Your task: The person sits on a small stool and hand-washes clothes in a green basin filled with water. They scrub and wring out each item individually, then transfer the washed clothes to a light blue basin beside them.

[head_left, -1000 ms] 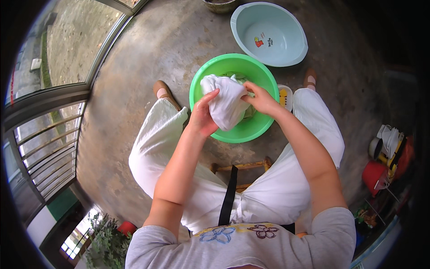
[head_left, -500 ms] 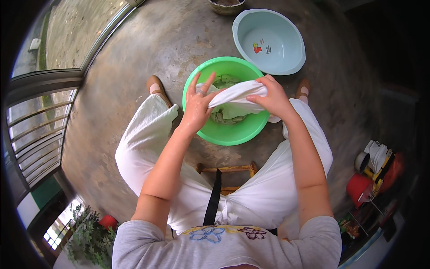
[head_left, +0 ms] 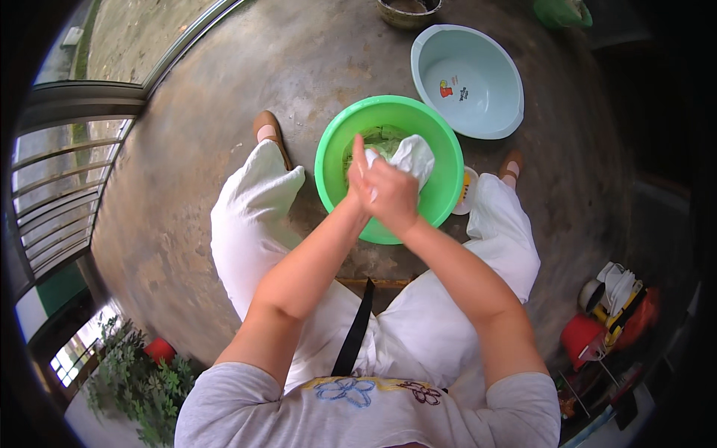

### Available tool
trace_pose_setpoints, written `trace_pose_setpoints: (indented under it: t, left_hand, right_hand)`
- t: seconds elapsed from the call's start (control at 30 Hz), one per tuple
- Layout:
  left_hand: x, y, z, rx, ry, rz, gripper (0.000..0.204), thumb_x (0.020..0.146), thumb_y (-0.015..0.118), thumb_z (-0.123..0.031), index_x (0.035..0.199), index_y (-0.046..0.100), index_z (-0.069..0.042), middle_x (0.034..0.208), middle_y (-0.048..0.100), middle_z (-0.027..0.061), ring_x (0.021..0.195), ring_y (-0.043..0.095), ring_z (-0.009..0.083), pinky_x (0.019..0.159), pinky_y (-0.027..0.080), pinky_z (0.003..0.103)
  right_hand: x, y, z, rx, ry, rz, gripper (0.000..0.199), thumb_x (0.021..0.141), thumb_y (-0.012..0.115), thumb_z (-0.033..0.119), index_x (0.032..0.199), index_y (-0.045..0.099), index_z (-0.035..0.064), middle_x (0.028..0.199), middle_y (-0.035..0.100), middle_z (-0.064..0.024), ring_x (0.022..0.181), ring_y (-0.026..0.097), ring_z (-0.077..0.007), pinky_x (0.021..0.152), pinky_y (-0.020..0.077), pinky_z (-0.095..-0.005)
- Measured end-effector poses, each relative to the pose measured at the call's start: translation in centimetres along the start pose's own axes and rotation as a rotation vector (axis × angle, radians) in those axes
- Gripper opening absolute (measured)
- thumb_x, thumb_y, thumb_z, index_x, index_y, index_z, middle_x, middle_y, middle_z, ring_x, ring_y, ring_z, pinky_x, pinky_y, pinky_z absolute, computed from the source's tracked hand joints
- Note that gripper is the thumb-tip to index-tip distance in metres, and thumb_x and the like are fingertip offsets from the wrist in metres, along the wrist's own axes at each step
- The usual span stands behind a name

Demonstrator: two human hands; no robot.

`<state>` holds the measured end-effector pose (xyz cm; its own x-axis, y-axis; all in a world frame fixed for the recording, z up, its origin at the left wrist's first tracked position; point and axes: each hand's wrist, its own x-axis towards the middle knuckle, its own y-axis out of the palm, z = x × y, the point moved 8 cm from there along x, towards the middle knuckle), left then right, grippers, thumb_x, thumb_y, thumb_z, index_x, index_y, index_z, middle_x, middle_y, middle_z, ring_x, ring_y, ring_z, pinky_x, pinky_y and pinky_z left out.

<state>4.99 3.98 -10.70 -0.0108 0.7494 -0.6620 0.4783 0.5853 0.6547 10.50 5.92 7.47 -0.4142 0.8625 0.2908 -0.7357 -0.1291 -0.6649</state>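
Observation:
A bunched white cloth (head_left: pixel 414 158) is pressed between my two hands above the green basin (head_left: pixel 326 173). My right hand (head_left: pixel 393 196) is closed in a fist around the cloth, crossing over against my left palm. My left hand (head_left: pixel 359 173) holds the cloth's other side, one finger stretched out and the rest partly hidden behind the right hand. Part of the cloth sticks up beyond the right knuckles. Greyish-green wet fabric (head_left: pixel 382 138) lies in the basin below, mostly covered by the hands.
A pale blue basin (head_left: pixel 489 112) stands at the far right of the green one, with a dark bowl (head_left: pixel 407 13) behind it. A small white dish (head_left: pixel 467 196) sits by my right foot. A red bucket (head_left: pixel 582 336) and a plant (head_left: pixel 142 388) flank me.
The white cloth was stretched between my separated hands; now it is bunched and my hands have come together. My right hand moved left onto the left one. The view has shifted slightly.

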Motion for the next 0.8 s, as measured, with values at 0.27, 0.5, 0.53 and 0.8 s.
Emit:
trace_pose_setpoints:
  t: [0.27, 0.5, 0.53, 0.8]
  left_hand:
    - [-1.8, 3.2, 0.0, 0.279, -0.069, -0.01, 0.023, 0.094, 0.048, -0.029, 0.096, 0.058, -0.008, 0.088, 0.061, 0.0047, 0.079, 0.058, 0.0154, 0.072, 0.047, 0.03]
    - [-5.2, 6.3, 0.7, 0.241, -0.107, -0.039, 0.023, 0.092, 0.05, -0.027, 0.09, 0.061, -0.007, 0.081, 0.061, 0.0026, 0.07, 0.059, 0.0143, 0.065, 0.047, 0.03]
    - [-3.8, 5.4, 0.5, 0.117, -0.148, 0.186, 0.022, 0.093, 0.05, -0.027, 0.09, 0.061, -0.007, 0.082, 0.062, 0.0026, 0.071, 0.059, 0.0146, 0.065, 0.048, 0.03]
    - [-7.7, 10.2, -1.0, 0.098, -0.266, 0.104, 0.035, 0.098, 0.038, -0.03, 0.114, 0.055, -0.004, 0.106, 0.063, 0.0094, 0.096, 0.062, 0.0223, 0.088, 0.05, 0.037]
  right_hand:
    - [-1.3, -0.8, -1.3, 0.2, 0.07, -0.134, 0.009, 0.076, 0.067, 0.009, 0.071, 0.064, 0.0025, 0.067, 0.059, -0.015, 0.061, 0.06, -0.0322, 0.058, 0.0472, -0.0349]
    - [-1.0, -1.7, -8.3, 0.137, 0.484, -0.213, 0.021, 0.074, 0.063, 0.013, 0.06, 0.05, 0.0033, 0.061, 0.052, -0.0172, 0.054, 0.051, -0.0344, 0.05, 0.0399, -0.0398]
    - [-0.9, -1.2, -5.7, 0.159, 0.398, -0.217, 0.022, 0.074, 0.063, 0.012, 0.06, 0.049, 0.0032, 0.06, 0.051, -0.0172, 0.054, 0.05, -0.0345, 0.05, 0.0393, -0.0402]
    - [1.1, -2.7, -11.5, 0.371, 0.524, -0.185, 0.035, 0.086, 0.064, 0.035, 0.074, 0.056, 0.0031, 0.077, 0.06, -0.0149, 0.067, 0.054, -0.0251, 0.063, 0.0436, -0.0366]
